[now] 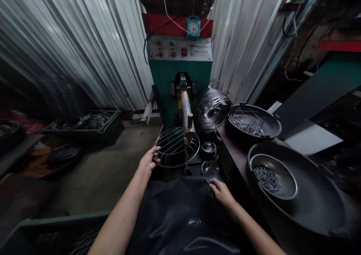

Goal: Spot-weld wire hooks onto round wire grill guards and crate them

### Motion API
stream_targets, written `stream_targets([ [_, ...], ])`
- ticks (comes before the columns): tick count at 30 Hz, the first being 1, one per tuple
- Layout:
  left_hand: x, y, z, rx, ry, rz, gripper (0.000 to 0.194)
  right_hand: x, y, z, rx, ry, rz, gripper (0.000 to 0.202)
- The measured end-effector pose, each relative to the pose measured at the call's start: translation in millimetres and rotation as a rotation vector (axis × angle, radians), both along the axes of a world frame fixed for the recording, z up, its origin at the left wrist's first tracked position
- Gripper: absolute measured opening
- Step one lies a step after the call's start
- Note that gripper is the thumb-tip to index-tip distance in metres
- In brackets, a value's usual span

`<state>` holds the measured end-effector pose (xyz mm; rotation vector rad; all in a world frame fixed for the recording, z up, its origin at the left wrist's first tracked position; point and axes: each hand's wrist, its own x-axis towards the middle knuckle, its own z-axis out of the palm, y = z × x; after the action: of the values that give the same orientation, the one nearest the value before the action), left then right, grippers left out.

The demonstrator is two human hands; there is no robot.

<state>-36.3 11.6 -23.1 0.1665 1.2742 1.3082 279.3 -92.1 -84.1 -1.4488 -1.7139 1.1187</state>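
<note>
Wire rack point(175, 166) just beyond and between the hands, its far side partly hidden behind the machine's arm point(186, 106); nearer than the left hand point(149, 159) and to its left, a crate point(62, 219) is cut off by the picture's edge, its wires partly covered by the forearm; farther out on that side, a green crate point(108, 131) holds tangled wire, dim at its left end; the left hand pinches the rack's rim between thumb and fingers; the right hand point(221, 191) pinches a small metal piece point(208, 181), mostly hidden by the fingers; beyond that hand sit small metal bowls point(210, 167), contents too dark to tell; to its right, a black pan point(275, 127) holds thin rods, and a large wok point(318, 206) holds a metal bowl point(293, 189) of short metal pieces.
</note>
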Motion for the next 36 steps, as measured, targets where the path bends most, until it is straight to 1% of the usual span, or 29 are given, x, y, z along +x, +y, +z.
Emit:
stream_targets([
  [2,6.5,-8.4,-2.4,0.036,0.017,0.067,0.032,-21.6,10.7,24.9,-0.027,0.230,-0.029,0.019],
  [4,13.7,-14.8,-2.6,0.068,0.046,0.115,0.032,-49.3,23.8,48.2,0.009,0.434,-0.033,0.020],
  [6,20.6,-18.3,-1.4,0.093,0.085,0.149,0.032,-75.9,36.6,62.7,0.060,0.530,-0.026,0.019],
  [7,23.5,-19.3,-0.6,0.102,0.102,0.166,0.033,-86.7,42.2,65.5,0.074,0.538,-0.018,0.019],
  [8,25.8,-19.9,0.3,0.110,0.116,0.182,0.034,-95.0,46.9,65.6,0.080,0.526,-0.012,0.018],
  [10,29.0,-20.6,1.8,0.126,0.138,0.211,0.036,-104.4,53.7,60.0,0.074,0.464,-0.010,0.015],
  [12,31.0,-21.2,3.3,0.134,0.157,0.225,0.037,-105.9,57.1,52.5,0.064,0.402,-0.025,0.013],
  [14,33.3,-21.9,5.4,0.129,0.175,0.230,0.037,-103.4,58.6,48.6,0.061,0.370,-0.042,0.012],
  [22,48.1,-22.0,19.2,0.133,0.191,0.274,0.041,-94.9,64.2,57.4,0.037,0.386,-0.079,0.015],
  [29,47.9,-17.4,18.4,0.130,0.190,0.269,0.042,-94.3,70.1,51.7,0.049,0.429,-0.078,0.017],
  [36,48.6,-10.5,20.0,0.141,0.169,0.279,0.042,-95.4,82.0,58.5,0.012,0.446,-0.070,0.015],
])
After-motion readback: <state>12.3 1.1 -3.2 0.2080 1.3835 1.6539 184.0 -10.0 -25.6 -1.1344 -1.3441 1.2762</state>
